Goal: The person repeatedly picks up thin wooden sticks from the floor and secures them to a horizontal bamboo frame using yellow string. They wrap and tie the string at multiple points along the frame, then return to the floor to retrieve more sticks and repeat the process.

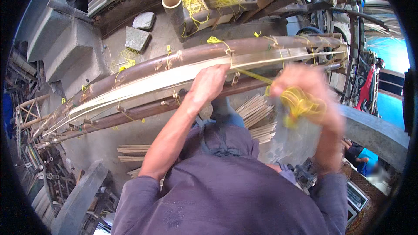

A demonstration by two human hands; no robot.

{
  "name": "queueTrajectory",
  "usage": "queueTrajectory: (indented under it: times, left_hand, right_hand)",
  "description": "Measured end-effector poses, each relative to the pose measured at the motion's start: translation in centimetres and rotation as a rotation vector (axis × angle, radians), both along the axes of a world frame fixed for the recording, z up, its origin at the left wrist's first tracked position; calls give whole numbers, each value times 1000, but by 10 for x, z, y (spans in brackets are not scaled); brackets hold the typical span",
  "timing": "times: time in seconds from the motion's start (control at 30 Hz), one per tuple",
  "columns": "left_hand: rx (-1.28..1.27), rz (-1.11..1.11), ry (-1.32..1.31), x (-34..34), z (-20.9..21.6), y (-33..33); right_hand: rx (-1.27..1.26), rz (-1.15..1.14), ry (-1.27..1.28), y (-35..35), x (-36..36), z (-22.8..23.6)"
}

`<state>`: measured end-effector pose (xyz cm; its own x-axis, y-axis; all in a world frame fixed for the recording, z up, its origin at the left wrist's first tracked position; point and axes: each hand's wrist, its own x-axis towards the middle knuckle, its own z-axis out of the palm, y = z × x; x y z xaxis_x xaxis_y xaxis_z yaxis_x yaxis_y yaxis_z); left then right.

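Pale split bamboo strips (161, 78) lie lengthwise in a long frame of dark bamboo poles (191, 53) that crosses the view in front of me. My left hand (210, 82) is closed on the near edge of the strips, around the middle of the frame. My right hand (307, 89), blurred by motion, grips a loose bundle of yellow twine (302, 104) out to the right. From it a taut strand (252, 76) runs back to the strips beside my left hand. Several yellow ties (213, 40) are knotted along the poles.
Short wooden sticks (254, 112) lie on the floor beyond my body, with more (133, 151) at the left. Two stone blocks (137, 38) rest behind the frame. Thick bamboo posts (172, 1) with yellow twine stand farther back. Another person (368, 159) is at the lower right.
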<state>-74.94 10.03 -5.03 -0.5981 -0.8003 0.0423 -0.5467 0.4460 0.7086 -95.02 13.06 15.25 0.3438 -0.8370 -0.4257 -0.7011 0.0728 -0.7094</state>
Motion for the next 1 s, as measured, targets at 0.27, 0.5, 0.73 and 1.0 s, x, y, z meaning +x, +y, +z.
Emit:
queueTrajectory:
  times: [0.27,0.5,0.73,1.0]
  left_hand:
    - [-73,235,-174,-33,-2,5]
    - [48,246,-344,-29,11,3]
    - [581,221,431,-46,37,-27]
    - [1014,459,345,-93,-54,-137]
  right_hand:
    - [-194,404,399,-160,36,-104]
    - [86,-563,-1002,-66,20,-149]
    - [-562,235,-215,50,65,-245]
    - [-528,135,-167,62,65,-255]
